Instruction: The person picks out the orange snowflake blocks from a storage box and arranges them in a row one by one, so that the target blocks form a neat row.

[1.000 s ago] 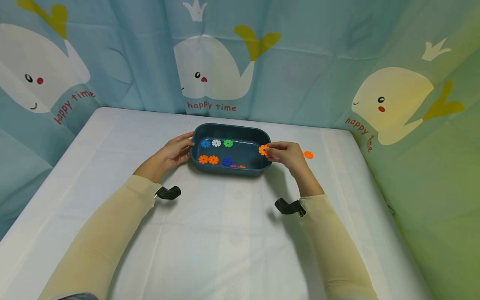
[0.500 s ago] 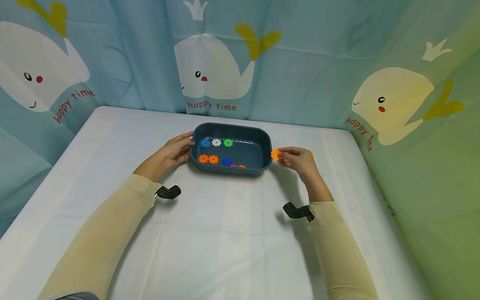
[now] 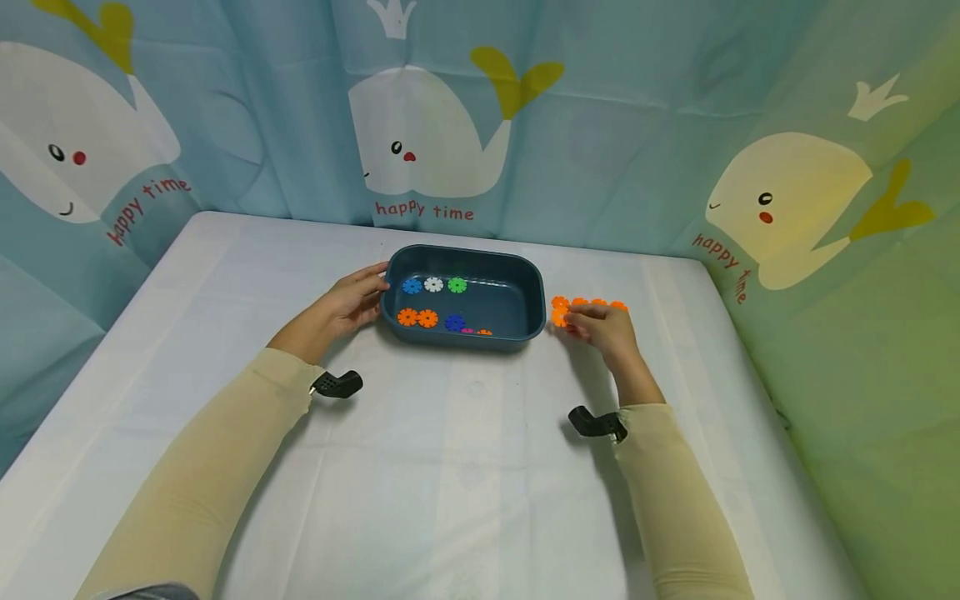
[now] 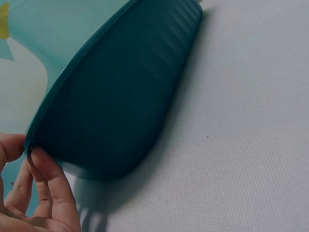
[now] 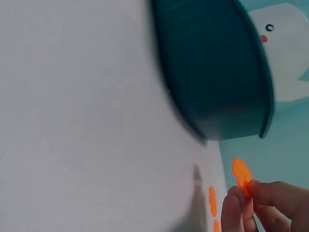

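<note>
Pinching an orange flower-shaped plastic disc (image 3: 558, 318) in our right fingers (image 5: 275, 194), we've carried it from the dark-blue oblong basin (image 3: 513, 310) our left fingers (image 4: 58, 186) pinch to matching discs (image 3: 597, 302).

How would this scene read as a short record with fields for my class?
Left grip: holding the rim of a dark teal, oblong, plastic-looking tray
Right grip: pinching an orange, flower-shaped, plastic-looking disc right of the tray
Tray, far row (same shape): blue disc, white disc, green disc
Near side: two orange discs, dark blue disc, pink disc, third orange disc; last two partly hidden
White cloth: more orange discs in a row, partly hidden
</note>
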The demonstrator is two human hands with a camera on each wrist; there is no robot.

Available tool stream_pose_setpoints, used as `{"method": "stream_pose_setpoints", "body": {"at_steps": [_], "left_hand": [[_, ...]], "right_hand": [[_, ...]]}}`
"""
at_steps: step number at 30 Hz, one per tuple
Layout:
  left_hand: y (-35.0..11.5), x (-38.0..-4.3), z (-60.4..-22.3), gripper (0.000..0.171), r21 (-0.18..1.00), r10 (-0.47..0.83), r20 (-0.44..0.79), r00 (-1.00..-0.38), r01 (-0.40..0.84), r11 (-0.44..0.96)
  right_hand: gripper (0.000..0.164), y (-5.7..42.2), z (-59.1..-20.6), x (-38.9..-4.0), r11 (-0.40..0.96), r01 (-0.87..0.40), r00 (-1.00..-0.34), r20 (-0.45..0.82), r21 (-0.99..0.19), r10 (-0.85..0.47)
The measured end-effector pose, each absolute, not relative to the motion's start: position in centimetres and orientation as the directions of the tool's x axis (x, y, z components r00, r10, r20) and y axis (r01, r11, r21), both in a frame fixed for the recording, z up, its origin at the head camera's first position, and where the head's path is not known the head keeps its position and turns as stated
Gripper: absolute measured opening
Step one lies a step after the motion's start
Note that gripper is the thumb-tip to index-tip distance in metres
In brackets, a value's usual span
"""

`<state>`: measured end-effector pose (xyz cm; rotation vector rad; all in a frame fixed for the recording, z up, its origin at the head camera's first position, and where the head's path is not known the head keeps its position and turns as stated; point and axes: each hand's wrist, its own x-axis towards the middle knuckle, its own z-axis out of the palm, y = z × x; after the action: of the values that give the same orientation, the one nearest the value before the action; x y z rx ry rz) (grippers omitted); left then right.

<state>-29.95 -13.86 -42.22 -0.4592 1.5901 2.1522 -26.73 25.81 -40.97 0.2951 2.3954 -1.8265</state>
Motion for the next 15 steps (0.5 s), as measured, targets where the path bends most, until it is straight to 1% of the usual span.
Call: {"method": "stream_pose_setpoints", "body": {"at_steps": [5, 11, 15], "left_hand": [[-13.9, -30.0, -42.2, 0.060, 0.813, 0.148, -0.497, -0.855, -0.518, -0.265], [-13.9, -29.9, -42.3, 0.059, 0.815, 0.146, -0.499, -0.854, -0.520, -0.255], [-14.0, -30.0, -42.3, 0.059, 0.814, 0.140, -0.507, -0.850, -0.526, -0.246]], "right_hand": [[0.038, 26.0, -41.5, -27.0, 0.329, 0.267, -0.962, -0.233, -0.906, 0.139], [0.036, 26.2, -42.4, -27.3, 0.277, 0.320, -0.944, -0.279, -0.906, 0.176], [0.035, 26.2, -42.6, -27.4, 0.265, 0.312, -0.946, -0.273, -0.912, 0.174]]}}
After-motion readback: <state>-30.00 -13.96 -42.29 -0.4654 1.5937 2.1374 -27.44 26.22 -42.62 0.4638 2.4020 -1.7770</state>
